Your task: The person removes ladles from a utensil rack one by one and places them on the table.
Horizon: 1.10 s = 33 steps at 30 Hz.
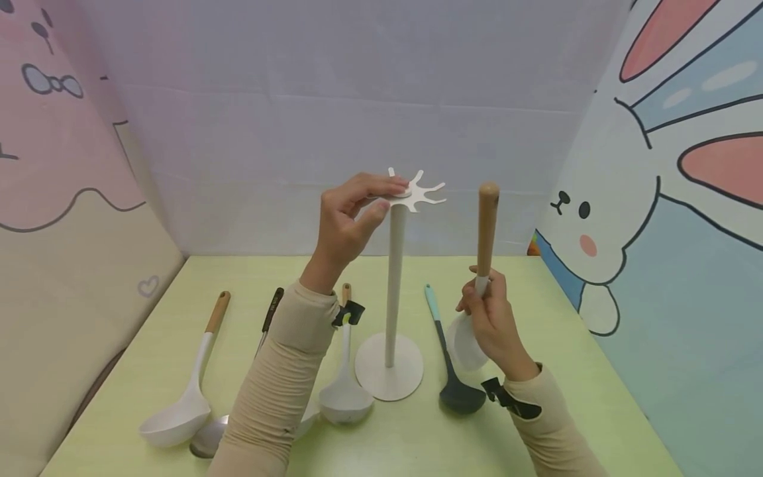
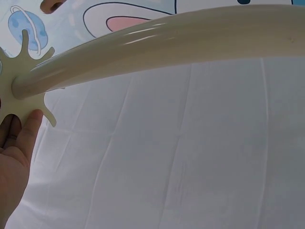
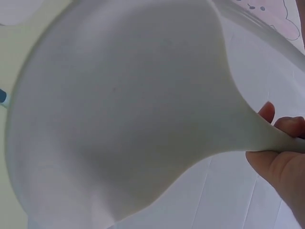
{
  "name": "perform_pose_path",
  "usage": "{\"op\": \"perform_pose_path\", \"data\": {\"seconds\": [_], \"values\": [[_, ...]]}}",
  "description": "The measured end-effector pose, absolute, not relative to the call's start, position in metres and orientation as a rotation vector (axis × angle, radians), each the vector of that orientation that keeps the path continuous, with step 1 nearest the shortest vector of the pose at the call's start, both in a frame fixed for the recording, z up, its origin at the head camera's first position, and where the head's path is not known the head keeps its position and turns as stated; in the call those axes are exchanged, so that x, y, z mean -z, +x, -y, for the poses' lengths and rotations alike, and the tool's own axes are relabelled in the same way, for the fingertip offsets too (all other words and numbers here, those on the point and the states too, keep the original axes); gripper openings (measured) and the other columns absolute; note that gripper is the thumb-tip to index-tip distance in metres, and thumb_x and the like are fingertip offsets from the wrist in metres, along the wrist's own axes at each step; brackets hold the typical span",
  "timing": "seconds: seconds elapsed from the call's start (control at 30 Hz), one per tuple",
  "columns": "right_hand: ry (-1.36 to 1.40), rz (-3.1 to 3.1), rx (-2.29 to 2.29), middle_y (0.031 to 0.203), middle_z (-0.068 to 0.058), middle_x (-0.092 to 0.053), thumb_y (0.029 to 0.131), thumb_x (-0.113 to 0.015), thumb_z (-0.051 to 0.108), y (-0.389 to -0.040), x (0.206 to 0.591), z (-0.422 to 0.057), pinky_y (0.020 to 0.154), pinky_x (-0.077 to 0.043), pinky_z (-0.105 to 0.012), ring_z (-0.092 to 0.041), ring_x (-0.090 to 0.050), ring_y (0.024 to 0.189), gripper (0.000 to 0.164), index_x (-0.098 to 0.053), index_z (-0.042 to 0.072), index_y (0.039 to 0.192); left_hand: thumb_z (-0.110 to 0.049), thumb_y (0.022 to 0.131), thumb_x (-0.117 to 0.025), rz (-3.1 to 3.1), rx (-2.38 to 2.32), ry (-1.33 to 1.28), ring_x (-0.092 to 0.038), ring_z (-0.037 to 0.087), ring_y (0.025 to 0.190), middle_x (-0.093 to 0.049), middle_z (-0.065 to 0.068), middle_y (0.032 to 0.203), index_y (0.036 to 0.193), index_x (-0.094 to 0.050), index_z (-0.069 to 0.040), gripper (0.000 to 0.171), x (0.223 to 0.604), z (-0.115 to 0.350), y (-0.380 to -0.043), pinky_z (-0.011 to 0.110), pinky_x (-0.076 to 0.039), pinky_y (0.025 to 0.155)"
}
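My left hand [image 1: 352,215] holds the top of a white utensil stand [image 1: 395,285]. Fingers lie over its hooked top plate, with the thumb at the plate's edge; a fingertip touches the plate's underside in the left wrist view. The pole stands upright on a round base. To the right of it, my right hand [image 1: 491,321] grips a white ladle [image 3: 128,114] low on the handle, near the neck. Its wooden handle [image 1: 487,228] points up and its broad rounded head hangs down, partly behind the hand. All visible hooks of the stand are bare.
A black ladle [image 1: 460,396] with a mint handle lies right of the base. Left of it lie a white ladle [image 1: 346,401], another white ladle [image 1: 175,421] and a metal utensil [image 1: 208,438], partly behind my left sleeve. Cartoon-printed cloth walls surround the pale green table [image 1: 512,437].
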State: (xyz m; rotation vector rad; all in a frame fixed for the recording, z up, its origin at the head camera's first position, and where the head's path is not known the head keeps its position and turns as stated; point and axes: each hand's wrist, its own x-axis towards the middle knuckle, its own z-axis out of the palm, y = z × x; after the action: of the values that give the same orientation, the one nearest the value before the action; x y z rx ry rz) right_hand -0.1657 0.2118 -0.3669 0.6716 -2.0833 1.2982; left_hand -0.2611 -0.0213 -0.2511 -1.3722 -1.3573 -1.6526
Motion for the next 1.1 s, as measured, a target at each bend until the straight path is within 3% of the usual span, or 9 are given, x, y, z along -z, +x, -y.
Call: {"op": "perform_pose_path", "data": {"seconds": [0.4,0.73,1.1], "values": [[0.383,2.242,-1.207,0.081,-0.012,-0.054,0.102,-0.043,-0.009,-0.164,0.387,-0.246,0.064,-0.048,-0.017,-0.001,-0.053,0.067,0.036,-0.034,-0.007,0.137,-0.007,0.087,-0.053,1.349,1.661,-1.364,-0.067,0.017,0.102,-0.066,0.036,0.097,0.093,-0.066,0.021,0.031,0.252,0.021,-0.261,0.033,-0.057,0.088],[0.127,2.386,-1.243,0.079,-0.011,-0.053,0.107,-0.04,0.003,-0.157,0.404,-0.272,0.064,-0.051,-0.023,-0.005,-0.054,0.065,0.034,-0.032,-0.004,0.139,-0.008,0.088,-0.053,1.349,1.661,-1.37,-0.067,0.018,0.102,-0.066,0.036,0.097,0.093,-0.065,0.021,0.032,0.252,0.02,-0.261,0.034,-0.057,0.088],[-0.023,2.497,-1.289,0.077,-0.012,-0.051,0.108,-0.037,0.005,-0.158,0.427,-0.293,0.062,-0.052,-0.019,-0.012,-0.055,0.067,0.036,-0.027,-0.005,0.14,-0.008,0.088,-0.053,1.352,1.654,-1.374,-0.068,0.019,0.102,-0.066,0.036,0.098,0.094,-0.066,0.02,0.032,0.252,0.02,-0.261,0.034,-0.057,0.088]]}}
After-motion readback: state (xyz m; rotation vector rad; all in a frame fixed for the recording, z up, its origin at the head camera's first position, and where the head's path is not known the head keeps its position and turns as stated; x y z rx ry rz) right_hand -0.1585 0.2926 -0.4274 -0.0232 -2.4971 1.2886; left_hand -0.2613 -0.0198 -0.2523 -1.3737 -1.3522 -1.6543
